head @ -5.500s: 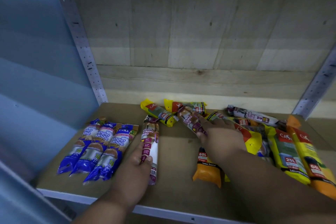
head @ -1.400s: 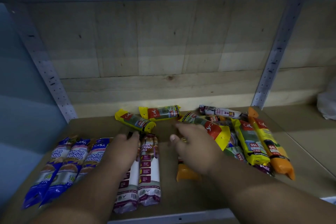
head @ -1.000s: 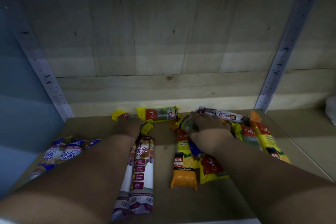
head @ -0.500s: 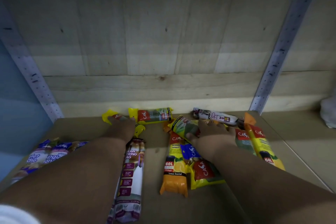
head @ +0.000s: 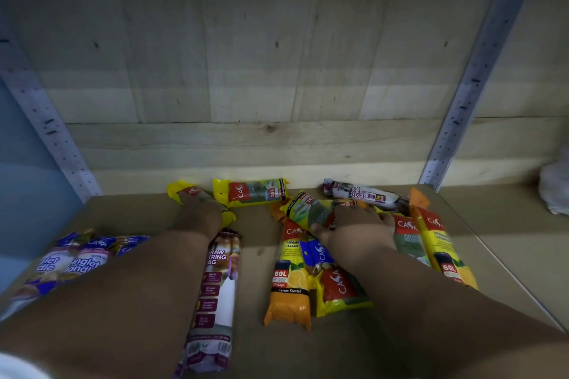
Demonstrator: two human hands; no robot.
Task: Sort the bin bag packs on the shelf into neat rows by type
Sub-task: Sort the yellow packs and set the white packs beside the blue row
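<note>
Both hands now reach to the far side of the shelf: the left hand point(head: 201, 214) rests on a yellow pack point(head: 184, 192), the right hand point(head: 357, 224) grips a tilted yellow pack point(head: 308, 209). A second drawstring pack point(head: 220, 295) now lies at near centre, and the orange 60L pack point(head: 289, 283) lies uncovered.

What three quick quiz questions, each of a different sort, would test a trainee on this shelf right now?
1. True or false: the left hand lies on a yellow plastic pack at the back.
2. Which pack lies beside the left forearm? A) white and maroon draw-string pack B) orange 60L lemon-scented pack C) blue singlet-handle packs
3. Fill in: the yellow pack against the back board is marked ___ litres.

Key: 1 true; 2 A; 3 25. The right hand rests on a tilted yellow and green pack.
</note>
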